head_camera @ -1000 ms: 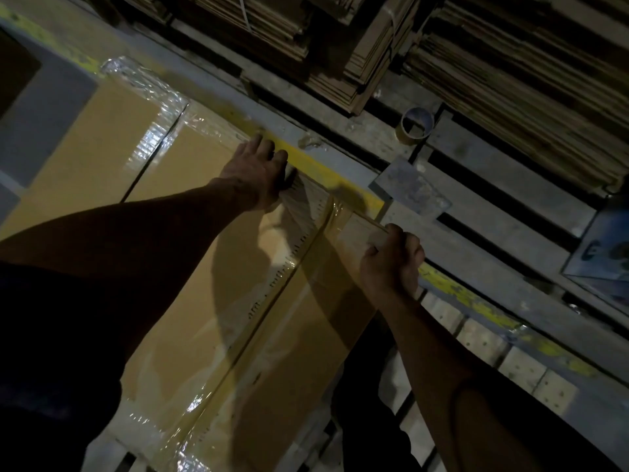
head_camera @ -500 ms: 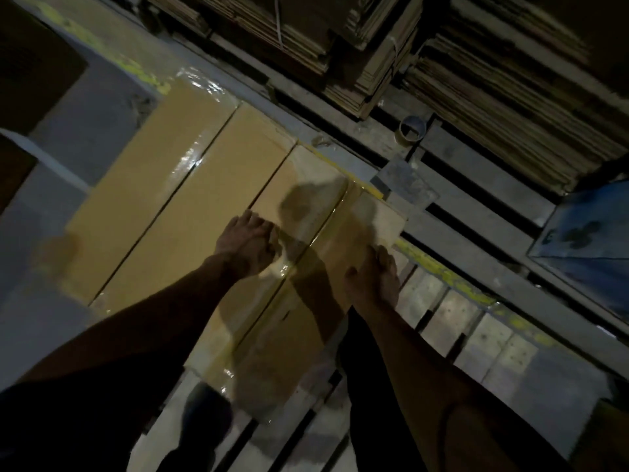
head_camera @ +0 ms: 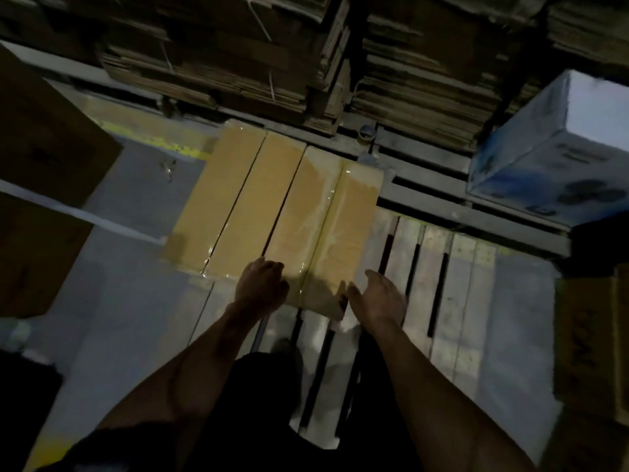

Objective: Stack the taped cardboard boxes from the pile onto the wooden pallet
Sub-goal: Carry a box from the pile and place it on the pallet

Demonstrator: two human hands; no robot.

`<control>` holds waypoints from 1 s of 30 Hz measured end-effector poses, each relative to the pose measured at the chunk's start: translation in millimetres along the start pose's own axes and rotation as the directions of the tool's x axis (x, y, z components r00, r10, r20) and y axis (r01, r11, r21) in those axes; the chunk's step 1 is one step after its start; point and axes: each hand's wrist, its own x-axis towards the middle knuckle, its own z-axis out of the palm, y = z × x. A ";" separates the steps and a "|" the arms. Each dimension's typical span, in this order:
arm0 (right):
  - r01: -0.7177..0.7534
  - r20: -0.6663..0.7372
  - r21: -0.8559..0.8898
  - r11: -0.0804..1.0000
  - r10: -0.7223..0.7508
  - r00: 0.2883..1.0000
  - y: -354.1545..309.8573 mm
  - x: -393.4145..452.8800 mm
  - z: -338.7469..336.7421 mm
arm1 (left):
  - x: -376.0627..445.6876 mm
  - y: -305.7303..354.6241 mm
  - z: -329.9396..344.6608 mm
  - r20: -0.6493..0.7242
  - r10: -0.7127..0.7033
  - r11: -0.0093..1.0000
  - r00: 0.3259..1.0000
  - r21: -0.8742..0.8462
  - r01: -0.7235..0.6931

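Both hands have slid back from the middle of the taped boxes to their near end, and the view now takes in more of the floor. At far left dark brown cartons [head_camera: 41,158] stand on the grey floor [head_camera: 136,301]. Next come the taped cardboard boxes [head_camera: 282,212], four long ones side by side, their near ends on the wooden pallet [head_camera: 442,284]. The left hand [head_camera: 260,289] rests on the near end of the third box, fingers loosely bent over its edge; whether it grips is unclear. The right hand [head_camera: 379,301] hovers just beside the fourth box's near corner, fingers relaxed and apart, holding nothing. Behind, flattened cardboard stacks [head_camera: 408,63] rise, with a tape roll [head_camera: 367,132] below them. A blue-and-white carton [head_camera: 551,158] stands at far right.
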 end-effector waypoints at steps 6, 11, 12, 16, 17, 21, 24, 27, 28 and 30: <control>-0.082 -0.019 0.116 0.990 0.085 0.996 28.9 -110.8 30.6 | -95.4 -11.4 25.5 -0.020 0.091 0.996 0.996 0.004 -0.091; -0.106 -0.028 0.138 0.985 0.111 0.993 51.9 -156.1 65.1 | -139.0 -7.7 56.3 -0.067 0.097 0.994 0.993 -0.039 -0.100; -0.107 -0.037 0.141 0.984 0.114 0.993 56.6 -160.4 71.5 | -142.1 -9.0 64.7 -0.079 0.120 0.992 0.990 -0.034 -0.123; -0.062 -0.077 0.148 0.987 0.074 0.994 86.8 -186.2 116.4 | -170.1 -13.4 104.4 -0.058 0.164 0.981 0.985 0.114 -0.156; -0.044 -0.094 0.140 0.989 0.057 0.994 95.3 -189.7 128.0 | -174.7 -15.3 114.7 -0.052 0.153 0.979 0.987 0.147 -0.144; 0.043 -0.155 0.116 0.992 -0.024 0.988 137.7 -237.5 188.1 | -231.7 -27.3 168.6 -0.153 0.171 0.968 0.973 0.209 -0.137; 0.040 -0.117 0.145 0.989 -0.023 0.993 156.7 -297.9 218.6 | -305.3 -29.2 194.1 -0.121 0.150 0.983 0.981 0.127 -0.135; 0.049 -0.099 0.138 0.989 -0.036 0.994 164.2 -361.6 235.4 | -377.1 -35.1 207.1 -0.117 0.147 0.984 0.982 0.120 -0.133; 0.055 -0.099 0.140 0.989 -0.041 0.994 164.3 -379.3 238.3 | -397.2 -38.6 209.7 -0.121 0.150 0.985 0.981 0.106 -0.137; 0.065 -0.094 0.140 0.988 -0.053 0.994 163.5 -409.6 243.0 | -428.9 -45.3 213.2 -0.128 0.137 0.988 0.982 0.087 -0.127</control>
